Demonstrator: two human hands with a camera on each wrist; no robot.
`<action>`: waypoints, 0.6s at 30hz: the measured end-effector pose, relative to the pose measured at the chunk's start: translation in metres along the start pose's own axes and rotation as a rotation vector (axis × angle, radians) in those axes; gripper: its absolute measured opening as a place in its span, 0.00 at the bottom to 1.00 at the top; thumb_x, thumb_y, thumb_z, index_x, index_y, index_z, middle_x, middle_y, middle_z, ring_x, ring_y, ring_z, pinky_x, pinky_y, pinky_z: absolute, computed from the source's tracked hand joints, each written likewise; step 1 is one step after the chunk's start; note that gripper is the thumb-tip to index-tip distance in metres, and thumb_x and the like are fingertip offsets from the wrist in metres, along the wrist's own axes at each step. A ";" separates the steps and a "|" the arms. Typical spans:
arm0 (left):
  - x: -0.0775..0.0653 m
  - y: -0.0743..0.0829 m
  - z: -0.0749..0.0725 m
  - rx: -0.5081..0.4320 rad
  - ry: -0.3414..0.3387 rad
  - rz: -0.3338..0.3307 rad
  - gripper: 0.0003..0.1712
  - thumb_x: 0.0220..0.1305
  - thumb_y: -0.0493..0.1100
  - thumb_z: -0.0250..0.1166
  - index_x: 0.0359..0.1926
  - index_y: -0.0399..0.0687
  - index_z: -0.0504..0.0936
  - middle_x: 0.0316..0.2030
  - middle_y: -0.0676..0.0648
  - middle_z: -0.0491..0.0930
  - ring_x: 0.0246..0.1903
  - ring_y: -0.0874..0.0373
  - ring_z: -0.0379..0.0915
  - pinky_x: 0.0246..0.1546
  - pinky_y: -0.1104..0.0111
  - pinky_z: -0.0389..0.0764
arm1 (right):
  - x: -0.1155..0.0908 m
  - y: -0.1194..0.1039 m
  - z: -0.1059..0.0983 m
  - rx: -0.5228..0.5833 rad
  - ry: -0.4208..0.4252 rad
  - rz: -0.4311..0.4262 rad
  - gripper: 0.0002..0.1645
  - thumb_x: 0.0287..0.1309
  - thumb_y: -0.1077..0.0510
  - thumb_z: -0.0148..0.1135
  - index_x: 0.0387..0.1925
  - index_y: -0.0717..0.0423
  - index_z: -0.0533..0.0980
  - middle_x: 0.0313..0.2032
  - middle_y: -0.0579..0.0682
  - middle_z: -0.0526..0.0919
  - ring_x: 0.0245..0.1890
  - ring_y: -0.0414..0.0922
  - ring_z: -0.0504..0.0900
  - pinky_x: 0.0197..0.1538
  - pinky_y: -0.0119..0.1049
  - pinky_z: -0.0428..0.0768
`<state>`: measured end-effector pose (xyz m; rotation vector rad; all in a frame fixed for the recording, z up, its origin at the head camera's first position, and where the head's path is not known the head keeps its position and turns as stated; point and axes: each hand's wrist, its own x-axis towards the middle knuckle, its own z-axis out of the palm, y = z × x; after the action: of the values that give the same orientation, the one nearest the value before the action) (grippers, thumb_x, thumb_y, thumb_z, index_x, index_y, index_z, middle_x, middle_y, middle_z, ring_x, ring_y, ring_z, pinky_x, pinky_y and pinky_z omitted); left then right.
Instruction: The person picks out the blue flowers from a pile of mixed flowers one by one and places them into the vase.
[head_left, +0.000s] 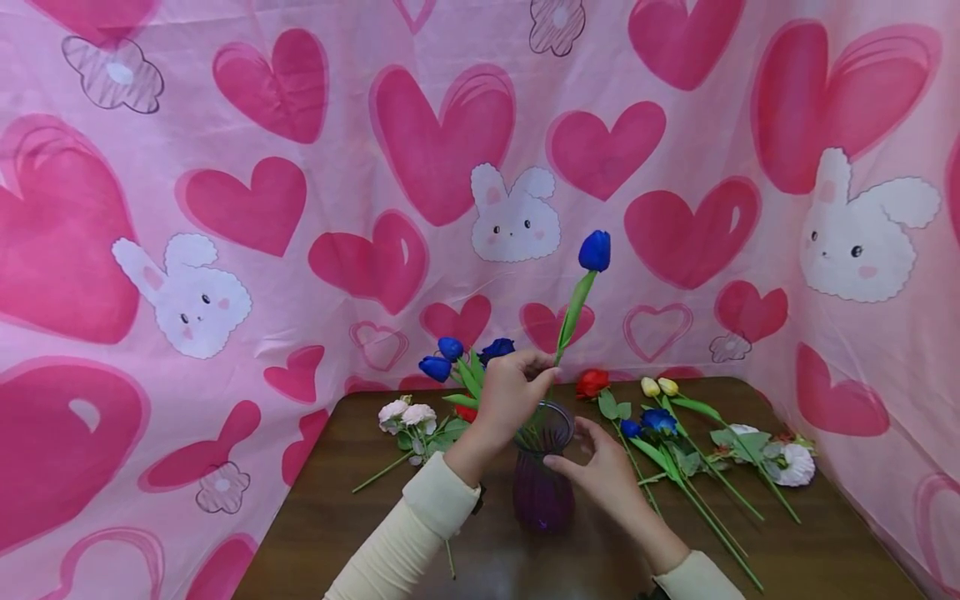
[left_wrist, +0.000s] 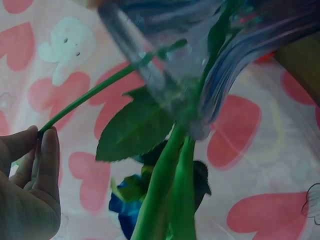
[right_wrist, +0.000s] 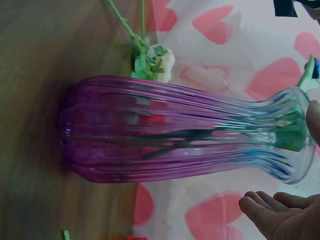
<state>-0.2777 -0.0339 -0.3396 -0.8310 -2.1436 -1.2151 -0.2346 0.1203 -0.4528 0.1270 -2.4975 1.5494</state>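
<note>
A blue tulip (head_left: 595,251) stands tall over the glass vase (head_left: 543,496), its green stem (left_wrist: 92,92) pinched between thumb and fingers of my left hand (head_left: 508,392). In the left wrist view the stem's lower end overlaps the vase's mouth. Purple below and paler at the flared rim, the ribbed vase (right_wrist: 165,130) stands upright on the table. Blue tulips (head_left: 442,360), a blue rose (head_left: 497,350) and a partly hidden red flower (head_left: 466,412) lean out of it to the left. My right hand (head_left: 603,471) is beside the rim, thumb and fingers spread around it.
Pale pink flowers (head_left: 408,417) lie left of the vase on the brown table (head_left: 315,533). To the right lie a red rose (head_left: 592,383), yellow tulips (head_left: 660,387), a blue rose (head_left: 660,420) and white flowers (head_left: 795,464). Heart-patterned cloth (head_left: 442,142) hangs around the table.
</note>
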 end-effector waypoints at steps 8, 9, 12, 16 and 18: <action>-0.008 -0.007 0.017 0.142 -0.035 -0.019 0.03 0.59 0.39 0.71 0.33 0.44 0.86 0.27 0.54 0.85 0.28 0.69 0.79 0.29 0.79 0.77 | 0.001 0.010 0.012 0.051 0.001 -0.011 0.49 0.42 0.46 0.80 0.62 0.63 0.69 0.55 0.60 0.78 0.55 0.56 0.77 0.56 0.52 0.74; -0.009 -0.008 0.019 0.168 -0.037 -0.018 0.03 0.58 0.39 0.71 0.33 0.44 0.87 0.27 0.54 0.85 0.28 0.68 0.79 0.29 0.79 0.77 | 0.001 0.011 0.013 0.049 0.001 -0.014 0.48 0.42 0.46 0.80 0.62 0.63 0.70 0.55 0.60 0.78 0.55 0.56 0.77 0.56 0.52 0.75; -0.012 -0.009 0.023 0.230 -0.044 -0.014 0.03 0.58 0.38 0.72 0.32 0.44 0.86 0.27 0.53 0.85 0.28 0.66 0.79 0.28 0.79 0.77 | 0.000 0.012 0.015 0.053 -0.004 -0.018 0.47 0.42 0.46 0.79 0.61 0.63 0.70 0.54 0.60 0.79 0.55 0.56 0.77 0.56 0.53 0.75; -0.014 -0.010 0.028 0.286 -0.071 -0.023 0.03 0.58 0.38 0.71 0.32 0.43 0.86 0.26 0.52 0.85 0.27 0.64 0.80 0.27 0.78 0.77 | 0.001 0.016 0.019 0.064 -0.011 -0.019 0.46 0.43 0.46 0.79 0.60 0.62 0.70 0.53 0.59 0.80 0.54 0.55 0.78 0.55 0.53 0.76; -0.015 -0.011 0.031 0.329 -0.089 -0.027 0.03 0.59 0.39 0.71 0.32 0.43 0.86 0.26 0.52 0.85 0.27 0.63 0.80 0.27 0.78 0.78 | 0.001 0.017 0.021 0.071 -0.011 -0.021 0.45 0.43 0.46 0.79 0.61 0.61 0.71 0.53 0.58 0.80 0.54 0.54 0.79 0.55 0.52 0.76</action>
<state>-0.2799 -0.0153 -0.3702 -0.7233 -2.3479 -0.8167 -0.2415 0.1092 -0.4769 0.1724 -2.4420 1.6345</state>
